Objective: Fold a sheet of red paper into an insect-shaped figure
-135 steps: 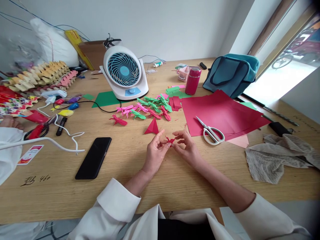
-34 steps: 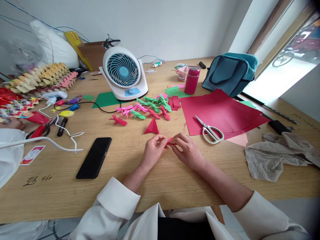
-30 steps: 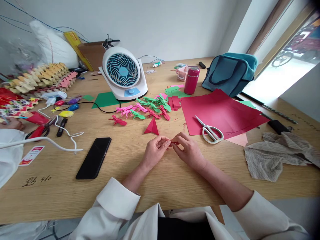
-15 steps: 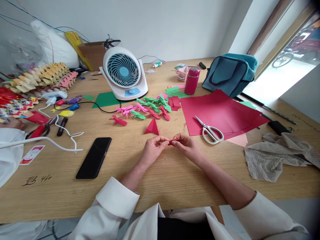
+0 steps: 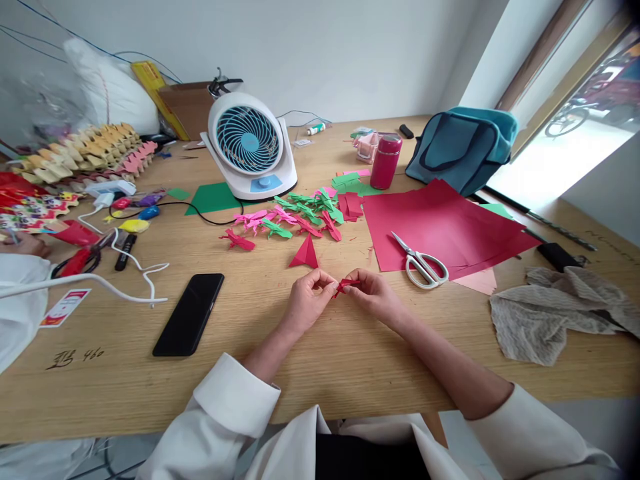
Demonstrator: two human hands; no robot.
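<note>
A small folded red paper piece (image 5: 345, 287) is pinched between my two hands above the wooden table. My left hand (image 5: 311, 297) grips its left end with thumb and forefinger. At its right end, the thumb and fingers of my right hand (image 5: 375, 297) are closed on it. Just behind my left hand lies a red folded paper triangle (image 5: 305, 253). Beyond it is a pile of folded green (image 5: 303, 210), pink and red paper figures. White-handled scissors (image 5: 423, 263) rest partly on large red paper sheets (image 5: 440, 223) to the right.
A black phone (image 5: 189, 315) lies left of my hands, near a white cable (image 5: 143, 267). Behind stand a white fan (image 5: 250, 143), a red flask (image 5: 385, 162) and a blue bag (image 5: 460, 150). A grey cloth (image 5: 545, 317) lies right. Another person's sleeve (image 5: 20, 300) shows at far left.
My fingers have shifted slightly around the red paper piece, and more of it shows between my hands. The view has moved very slightly.
</note>
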